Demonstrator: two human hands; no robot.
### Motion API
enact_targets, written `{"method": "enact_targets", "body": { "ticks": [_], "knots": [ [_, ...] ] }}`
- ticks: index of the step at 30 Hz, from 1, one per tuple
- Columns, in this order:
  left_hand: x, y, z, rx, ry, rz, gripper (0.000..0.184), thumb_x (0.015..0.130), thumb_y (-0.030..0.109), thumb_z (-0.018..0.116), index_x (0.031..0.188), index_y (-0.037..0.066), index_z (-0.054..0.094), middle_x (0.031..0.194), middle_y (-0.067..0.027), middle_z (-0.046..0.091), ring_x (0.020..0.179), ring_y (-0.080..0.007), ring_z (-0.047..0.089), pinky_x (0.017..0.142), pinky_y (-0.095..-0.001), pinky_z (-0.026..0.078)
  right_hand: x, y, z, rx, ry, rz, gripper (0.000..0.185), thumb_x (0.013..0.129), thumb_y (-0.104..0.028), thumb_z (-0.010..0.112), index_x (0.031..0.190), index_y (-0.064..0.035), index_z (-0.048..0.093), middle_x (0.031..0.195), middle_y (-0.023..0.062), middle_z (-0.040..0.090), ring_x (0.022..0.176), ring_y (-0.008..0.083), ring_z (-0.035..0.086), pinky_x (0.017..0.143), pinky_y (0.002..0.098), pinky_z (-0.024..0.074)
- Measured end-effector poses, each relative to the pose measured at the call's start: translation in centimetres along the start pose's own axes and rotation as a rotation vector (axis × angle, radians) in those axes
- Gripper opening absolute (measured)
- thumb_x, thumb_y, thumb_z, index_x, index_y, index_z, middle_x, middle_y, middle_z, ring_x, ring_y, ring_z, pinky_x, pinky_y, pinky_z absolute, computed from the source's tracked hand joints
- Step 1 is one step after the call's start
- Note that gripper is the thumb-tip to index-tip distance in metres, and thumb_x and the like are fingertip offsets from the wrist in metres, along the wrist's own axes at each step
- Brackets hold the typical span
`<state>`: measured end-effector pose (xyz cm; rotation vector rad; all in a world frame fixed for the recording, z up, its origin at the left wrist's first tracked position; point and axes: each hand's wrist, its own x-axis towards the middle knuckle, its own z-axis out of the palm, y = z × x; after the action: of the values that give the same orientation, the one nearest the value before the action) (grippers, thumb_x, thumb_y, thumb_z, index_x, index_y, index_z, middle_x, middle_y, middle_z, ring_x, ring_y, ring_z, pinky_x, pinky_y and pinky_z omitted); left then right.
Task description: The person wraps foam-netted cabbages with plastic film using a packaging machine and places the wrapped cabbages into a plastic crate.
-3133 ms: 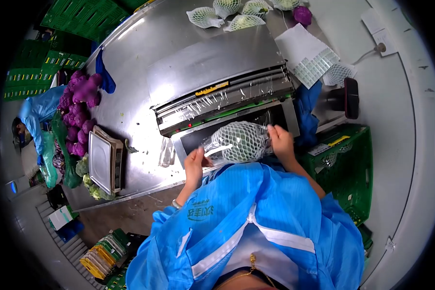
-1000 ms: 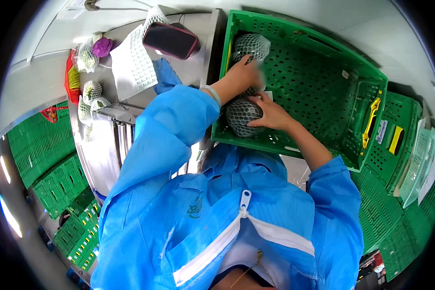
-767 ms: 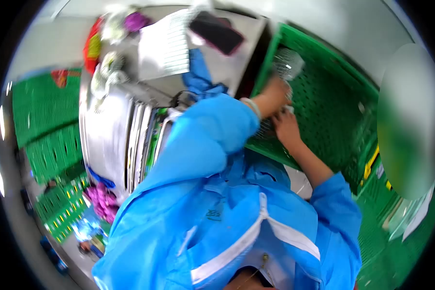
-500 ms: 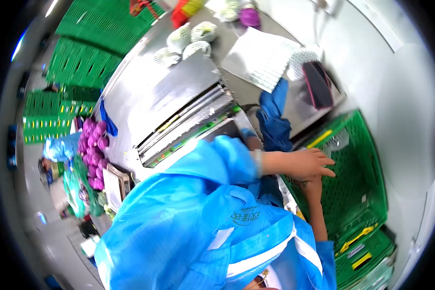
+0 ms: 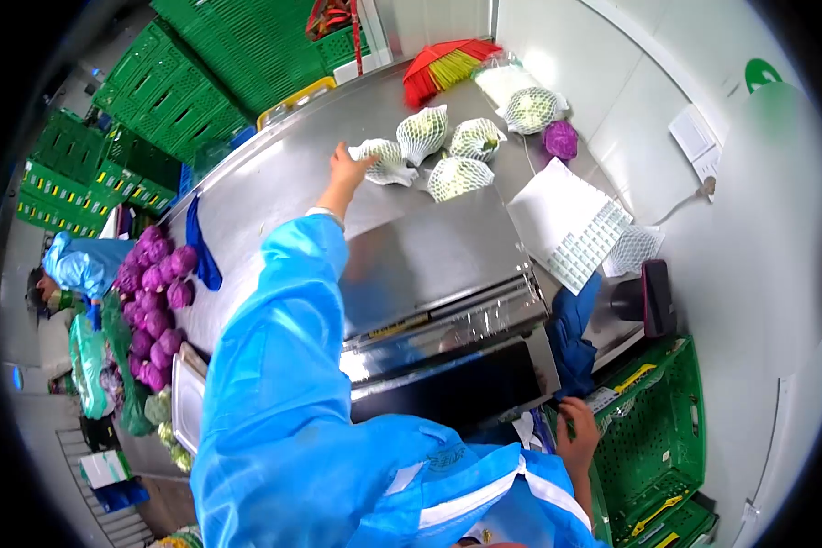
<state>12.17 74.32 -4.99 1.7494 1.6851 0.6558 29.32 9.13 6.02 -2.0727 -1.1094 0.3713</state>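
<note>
My left hand (image 5: 344, 174) reaches over the steel table (image 5: 283, 192), its fingers apart at the left side of a net-wrapped vegetable (image 5: 385, 163). Whether the fingers touch its net is hard to tell. Beside it lie three more pale vegetables in white foam nets, one of them (image 5: 423, 134) just to the right. My right hand (image 5: 577, 435) is low at the right, fingers apart and slightly curled, between the wrapping machine (image 5: 447, 384) and the green crate (image 5: 648, 438). Nothing shows in it.
Purple cabbages (image 5: 155, 292) are heaped at the left by a scale (image 5: 189, 393). Another person (image 5: 87, 265) is beyond them. A paper sheet (image 5: 566, 219), a purple cabbage (image 5: 560, 140), a blue cloth (image 5: 575, 333) and a phone (image 5: 656, 297) lie to the right.
My left hand has left the crate and moved across the table to the net-wrapped vegetables. My right hand has come out to the crate's near left edge. The view has swung left.
</note>
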Motion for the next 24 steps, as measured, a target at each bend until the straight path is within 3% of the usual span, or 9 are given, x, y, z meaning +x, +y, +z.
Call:
{"method": "enact_targets", "body": {
  "ticks": [2,4,5,8,9,12,15,18,24],
  "knots": [
    [2.2,-0.8,3.2,-0.044,-0.08,-0.13,0.115,0.06,0.048,0.088,0.152,0.018,0.026,0.155,-0.0231,0.019,0.136,-0.0446,0.036,0.113,-0.0487,0.034,-0.1,-1.9,2.0,0.011,-0.021,0.018,0.019,0.079,0.004,0.067,0.097,-0.0007,0.066,0.106,0.0148,0.067,0.093,0.0307,0.067,0.08,0.0349,0.0536],
    [2.7,-1.0,4.8,-0.129,-0.175,-0.176,0.113,0.06,0.046,0.089,0.151,0.018,0.027,0.155,-0.0211,0.015,0.131,-0.0424,0.042,0.1,-0.0515,0.046,0.3,-3.3,3.5,-0.02,-0.051,-0.001,0.018,0.078,0.004,0.068,0.095,-0.0017,0.067,0.104,0.0134,0.068,0.091,0.0302,0.068,0.079,0.0349,0.0545],
    [1.7,-0.6,4.8,-0.198,-0.17,-0.225,0.103,0.064,0.033,0.086,0.15,0.017,0.03,0.146,-0.0206,0.034,0.114,-0.0381,0.056,0.08,-0.0508,0.055,0.5,-3.8,4.0,-0.054,-0.072,-0.03,0.019,0.078,0.004,0.068,0.095,-0.0021,0.067,0.103,0.0127,0.068,0.09,0.0295,0.068,0.078,0.0349,0.0548],
    [4.1,-3.6,4.3,-0.626,-0.204,-0.343,0.091,0.068,0.018,0.077,0.147,0.015,0.033,0.125,-0.0181,0.053,0.092,-0.0339,0.065,0.064,-0.0474,0.057,2.0,-5.5,5.2,-0.091,-0.141,-0.122,0.019,0.077,0.003,0.069,0.095,-0.0025,0.067,0.101,0.0115,0.069,0.089,0.0289,0.068,0.077,0.0352,0.055],
    [3.9,-3.7,3.2,-0.796,-0.171,-0.427,0.082,0.07,0.01,0.069,0.145,0.012,0.036,0.102,-0.0134,0.063,0.08,-0.0301,0.067,0.065,-0.0461,0.058,2.9,-6.1,5.5,-0.085,-0.175,-0.151,0.02,0.077,0.003,0.069,0.096,-0.0025,0.067,0.101,0.0113,0.069,0.089,0.0289,0.068,0.077,0.0353,0.0549],
    [-0.8,-1.2,-4.7,-0.943,-0.34,-0.311,0.048,0.075,0.006,0.064,0.121,0.01,0.05,0.096,-0.0095,0.064,0.083,-0.0238,0.068,0.067,-0.0412,0.057,6.8,-8.1,6.4,-0.025,-0.25,-0.282,0.02,0.078,0.002,0.069,0.097,-0.0023,0.066,0.101,0.0123,0.069,0.089,0.0307,0.067,0.077,0.0363,0.0547],
    [-10.4,2.3,-11.9,-0.839,-0.348,-0.106,0.041,0.076,0.006,0.066,0.113,0.009,0.05,0.098,-0.0084,0.065,0.084,-0.021,0.067,0.07,-0.0371,0.056,11.6,-8.5,8.9,0.094,-0.176,-0.477,0.019,0.082,-0.002,0.068,0.101,-0.0001,0.067,0.102,0.0145,0.069,0.092,0.032,0.067,0.081,0.0382,0.0543],
    [-20.6,2.4,-13.5,-0.804,-0.342,-0.058,0.045,0.073,0.005,0.071,0.114,0.006,0.052,0.096,-0.0068,0.064,0.086,-0.0172,0.064,0.075,-0.0306,0.052,16.9,-11.6,11.0,0.21,-0.373,-0.331,0.053,0.084,-0.01,0.07,0.134,-0.0036,0.052,0.137,0.0183,0.052,0.127,0.0355,0.051,0.103,0.0398,0.0439],
    [-33.2,0.6,-9.6,-0.181,-0.14,0.191,0.069,0.073,0.034,0.081,0.125,0.0,0.052,0.124,-0.0206,0.05,0.114,-0.0334,0.055,0.096,-0.0389,0.046,21.1,-11.4,16.6,0.284,-0.599,-0.54,0.08,0.081,-0.025,0.076,0.148,-0.0075,0.036,0.155,0.0155,0.031,0.139,0.036,0.037,0.113,0.0423,0.0335]
  ]
}}
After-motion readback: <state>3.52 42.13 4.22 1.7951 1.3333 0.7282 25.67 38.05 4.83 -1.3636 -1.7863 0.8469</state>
